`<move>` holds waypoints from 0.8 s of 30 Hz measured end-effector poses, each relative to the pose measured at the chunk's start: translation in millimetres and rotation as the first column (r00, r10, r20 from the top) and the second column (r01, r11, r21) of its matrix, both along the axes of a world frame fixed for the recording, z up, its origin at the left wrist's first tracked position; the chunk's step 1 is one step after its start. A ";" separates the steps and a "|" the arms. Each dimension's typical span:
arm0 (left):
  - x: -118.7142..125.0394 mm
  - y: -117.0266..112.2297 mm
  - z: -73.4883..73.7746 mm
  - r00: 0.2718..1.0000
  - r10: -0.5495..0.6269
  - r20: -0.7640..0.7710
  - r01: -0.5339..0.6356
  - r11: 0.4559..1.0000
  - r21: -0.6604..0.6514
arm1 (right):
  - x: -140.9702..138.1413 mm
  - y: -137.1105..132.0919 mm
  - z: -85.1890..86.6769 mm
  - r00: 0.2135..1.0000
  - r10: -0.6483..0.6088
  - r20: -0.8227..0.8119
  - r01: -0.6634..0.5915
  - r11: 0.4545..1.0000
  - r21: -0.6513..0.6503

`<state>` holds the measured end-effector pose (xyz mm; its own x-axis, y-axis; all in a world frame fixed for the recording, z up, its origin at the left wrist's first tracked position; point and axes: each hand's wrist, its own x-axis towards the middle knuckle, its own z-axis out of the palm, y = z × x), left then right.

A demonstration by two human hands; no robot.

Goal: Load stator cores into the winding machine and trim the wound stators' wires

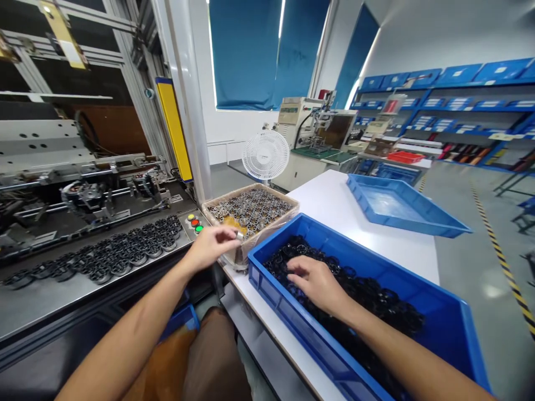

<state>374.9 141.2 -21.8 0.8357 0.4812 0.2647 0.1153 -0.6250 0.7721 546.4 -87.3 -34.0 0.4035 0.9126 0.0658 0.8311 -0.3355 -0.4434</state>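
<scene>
The left hand [212, 246] is nearly closed. Its thumb and fingertips pinch a small silvery metal part [239, 235], held in the air just over the near corner of the cardboard box [295, 208]. The box stands at the end of the white worktop [368, 245] and is packed with more metal pieces [251, 207] of the same colour.

The right hand [314, 282] lies palm down inside the blue bin [288, 314], which sits on the worktop touching the box. Its fingers are loosely spread and bent at the tips, resting on the heap of black rings [376, 303] that fills the bin. Whether they grip a ring underneath cannot be told.

To the left, beyond the left forearm, a band of similar black ring parts [125, 250] lies on the machine's metal table [50, 301], near a small panel of coloured buttons [194, 223]. Further along the worktop sits a shallow blue tray [434, 225], well apart from both hands, and a white fan [265, 154] stands behind the box.
</scene>
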 end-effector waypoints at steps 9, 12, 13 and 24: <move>-71.9 -130.1 -25.0 0.943 -0.013 0.333 0.294 0.500 -0.814 | -81.7 -29.7 13.4 0.856 0.436 0.280 -0.509 0.612 0.605; -70.1 -140.0 -23.0 0.945 0.037 0.326 0.262 0.512 -0.818 | -84.2 -29.6 10.7 0.836 0.490 0.248 -0.516 0.547 0.659; -69.5 -141.7 -23.5 0.943 0.036 0.330 0.264 0.519 -0.813 | -84.0 -29.3 10.3 0.833 0.495 0.248 -0.516 0.531 0.672; -68.0 -148.9 -26.9 0.920 0.017 0.392 0.333 0.495 -0.803 | -82.2 -31.0 14.7 0.815 0.493 0.304 -0.558 0.527 0.641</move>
